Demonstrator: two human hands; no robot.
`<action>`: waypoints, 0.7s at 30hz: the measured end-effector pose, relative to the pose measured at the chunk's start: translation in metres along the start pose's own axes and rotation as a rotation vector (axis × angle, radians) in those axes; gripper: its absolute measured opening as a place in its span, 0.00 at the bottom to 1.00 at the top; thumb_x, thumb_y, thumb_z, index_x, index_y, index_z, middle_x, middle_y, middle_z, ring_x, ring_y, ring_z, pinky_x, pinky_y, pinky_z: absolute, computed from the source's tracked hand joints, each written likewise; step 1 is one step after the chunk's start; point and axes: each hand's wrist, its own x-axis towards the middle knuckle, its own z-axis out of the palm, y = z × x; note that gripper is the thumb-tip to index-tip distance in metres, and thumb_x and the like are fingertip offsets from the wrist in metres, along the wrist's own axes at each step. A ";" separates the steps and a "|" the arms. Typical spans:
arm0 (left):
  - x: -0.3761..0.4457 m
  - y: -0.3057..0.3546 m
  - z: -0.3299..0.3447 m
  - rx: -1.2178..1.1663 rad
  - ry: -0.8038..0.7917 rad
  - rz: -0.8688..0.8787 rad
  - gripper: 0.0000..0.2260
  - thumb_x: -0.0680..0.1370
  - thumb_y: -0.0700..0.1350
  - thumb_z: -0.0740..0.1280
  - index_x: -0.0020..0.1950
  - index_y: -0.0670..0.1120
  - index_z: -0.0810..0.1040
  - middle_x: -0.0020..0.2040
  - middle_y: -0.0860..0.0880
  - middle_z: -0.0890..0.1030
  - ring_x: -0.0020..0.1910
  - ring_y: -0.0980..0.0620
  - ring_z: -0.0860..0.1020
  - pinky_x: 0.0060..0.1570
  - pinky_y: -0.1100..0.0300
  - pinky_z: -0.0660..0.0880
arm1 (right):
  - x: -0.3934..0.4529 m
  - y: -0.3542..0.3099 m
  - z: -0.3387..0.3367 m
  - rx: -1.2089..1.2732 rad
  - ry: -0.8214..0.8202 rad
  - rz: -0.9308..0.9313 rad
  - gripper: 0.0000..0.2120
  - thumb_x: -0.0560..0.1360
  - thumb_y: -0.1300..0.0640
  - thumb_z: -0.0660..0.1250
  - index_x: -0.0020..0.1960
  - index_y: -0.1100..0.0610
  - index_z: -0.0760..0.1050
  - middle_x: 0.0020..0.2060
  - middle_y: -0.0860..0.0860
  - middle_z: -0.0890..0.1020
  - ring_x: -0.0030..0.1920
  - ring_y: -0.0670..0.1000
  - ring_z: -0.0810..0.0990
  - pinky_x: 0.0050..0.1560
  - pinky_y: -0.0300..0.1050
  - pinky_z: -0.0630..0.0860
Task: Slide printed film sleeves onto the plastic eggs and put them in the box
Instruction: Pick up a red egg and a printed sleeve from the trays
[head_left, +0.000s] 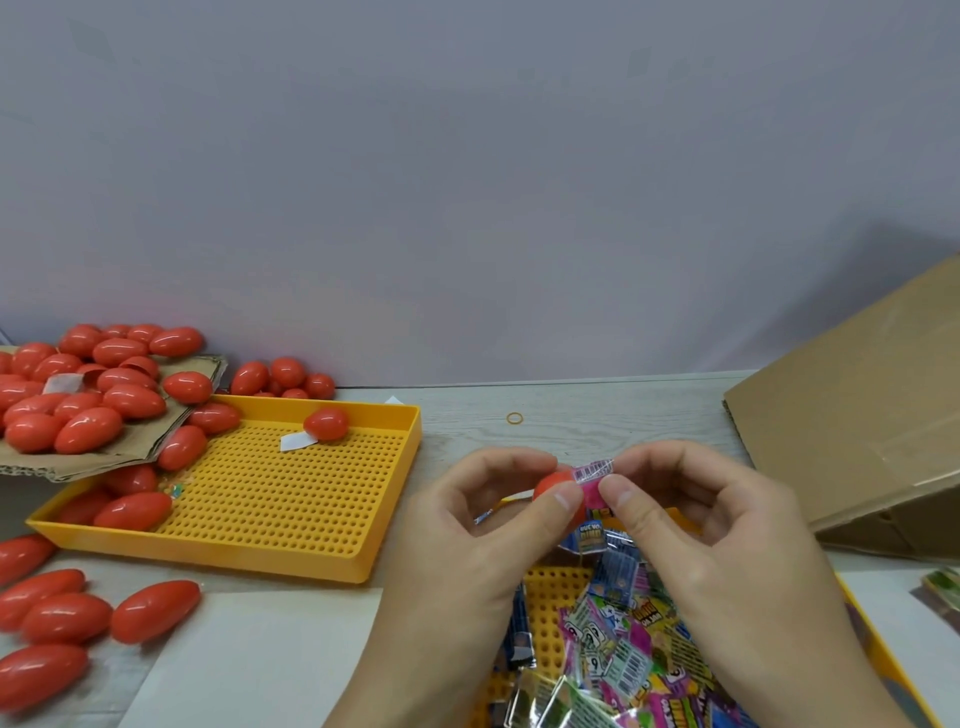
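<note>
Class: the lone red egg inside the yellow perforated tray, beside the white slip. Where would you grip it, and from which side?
Pinch the lone egg across its narrow middle, coming from above: it lies on its side, and the tray rim behind blocks a level approach.

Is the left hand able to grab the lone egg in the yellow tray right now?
Probably not yet: the left hand is busy holding an egg being sleeved. The path to the lone egg in the yellow tray looks clear.

Bare table (597, 415) lies open between the yellow tray (395, 499) and cardboard box (857, 415).
</note>
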 end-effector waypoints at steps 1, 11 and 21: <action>0.000 0.000 0.001 0.019 0.011 0.002 0.15 0.63 0.49 0.82 0.47 0.50 0.85 0.48 0.47 0.86 0.48 0.47 0.86 0.47 0.58 0.82 | 0.000 0.000 0.000 -0.004 -0.005 -0.002 0.10 0.64 0.45 0.70 0.45 0.40 0.81 0.39 0.43 0.85 0.43 0.43 0.83 0.42 0.32 0.79; -0.003 0.008 0.005 0.130 0.024 0.055 0.20 0.65 0.29 0.77 0.53 0.43 0.78 0.46 0.48 0.86 0.49 0.52 0.85 0.43 0.66 0.80 | -0.002 -0.009 0.001 0.001 0.044 0.040 0.12 0.62 0.37 0.67 0.43 0.37 0.82 0.36 0.43 0.85 0.37 0.42 0.83 0.33 0.31 0.76; -0.004 0.008 0.007 0.182 -0.018 0.098 0.22 0.59 0.41 0.79 0.51 0.46 0.79 0.46 0.50 0.87 0.50 0.55 0.85 0.45 0.67 0.80 | 0.000 -0.012 0.003 0.122 0.075 0.157 0.14 0.58 0.38 0.68 0.40 0.42 0.84 0.23 0.44 0.79 0.24 0.40 0.75 0.25 0.27 0.68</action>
